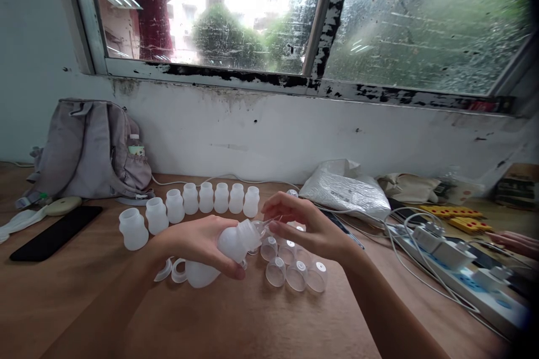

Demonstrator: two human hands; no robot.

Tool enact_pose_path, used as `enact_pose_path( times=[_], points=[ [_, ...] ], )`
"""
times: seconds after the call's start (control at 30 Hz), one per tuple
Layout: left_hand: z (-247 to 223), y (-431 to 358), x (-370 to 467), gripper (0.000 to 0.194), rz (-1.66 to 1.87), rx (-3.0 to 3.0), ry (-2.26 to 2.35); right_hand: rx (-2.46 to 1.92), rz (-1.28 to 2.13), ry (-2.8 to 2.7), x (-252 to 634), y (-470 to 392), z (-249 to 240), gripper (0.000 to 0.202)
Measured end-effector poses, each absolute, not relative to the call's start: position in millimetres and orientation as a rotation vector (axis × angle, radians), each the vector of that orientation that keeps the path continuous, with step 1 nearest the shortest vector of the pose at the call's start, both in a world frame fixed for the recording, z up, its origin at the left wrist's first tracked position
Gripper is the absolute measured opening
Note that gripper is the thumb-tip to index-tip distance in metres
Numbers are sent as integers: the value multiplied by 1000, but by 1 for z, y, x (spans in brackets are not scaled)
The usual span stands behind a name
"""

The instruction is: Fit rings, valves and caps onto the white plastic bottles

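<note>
My left hand [196,242] is wrapped round a frosted white bottle [236,243], tilted with its threaded neck toward the right. Thumb and fingers of my right hand [309,229] close on a small clear plastic piece [264,226] at the bottle's mouth; its exact kind is hard to make out. Under my left hand lies another frosted white body [200,275], partly hidden, beside a white ring [179,271]. Several clear domed caps [296,276] stand grouped below my right hand. Behind, several open waisted bottles [206,198] form a curved row.
A grey backpack [84,148] leans on the wall at left, near a black phone [54,233]. At right are a silver padded bag [346,188], a power strip [484,297] with chargers and looping cables, and yellow blocks [469,224]. Another person's hand [516,242] shows at the right edge.
</note>
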State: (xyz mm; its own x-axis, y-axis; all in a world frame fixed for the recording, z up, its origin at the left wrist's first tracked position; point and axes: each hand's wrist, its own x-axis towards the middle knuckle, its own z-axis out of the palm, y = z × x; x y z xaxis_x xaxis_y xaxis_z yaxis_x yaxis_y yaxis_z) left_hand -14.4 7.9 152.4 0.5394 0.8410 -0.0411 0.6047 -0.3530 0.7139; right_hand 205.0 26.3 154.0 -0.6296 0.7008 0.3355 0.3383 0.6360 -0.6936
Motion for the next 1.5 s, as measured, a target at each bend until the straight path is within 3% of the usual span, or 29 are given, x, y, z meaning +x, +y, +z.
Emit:
enact_pose_path(
  times=[0.1,0.37,0.57,0.8,1.0,1.2,1.33,1.5],
  points=[
    [152,10,-16,31,308,2023,923,-868,741,-2258,206,28,153,20],
    [144,18,-18,35,303,2034,941,-935,641,-2276,205,35,146,15],
    [141,27,-24,49,595,1998,1238,-1021,486,-2129,207,38,148,11],
    [142,37,-33,63,1067,1787,1519,-1125,453,-2583,189,34,126,7],
    [133,46,-32,59,1163,1762,1510,-1098,453,-2745,168,32,92,14],
    [130,45,-29,56,1130,1840,1442,-1084,728,-2796,175,39,86,11],
    [135,38,-27,55,1038,1904,1428,-1094,715,-2637,185,39,110,4],
    [139,30,-19,52,918,2010,1376,-1043,571,-2106,187,35,137,25]
  ],
)
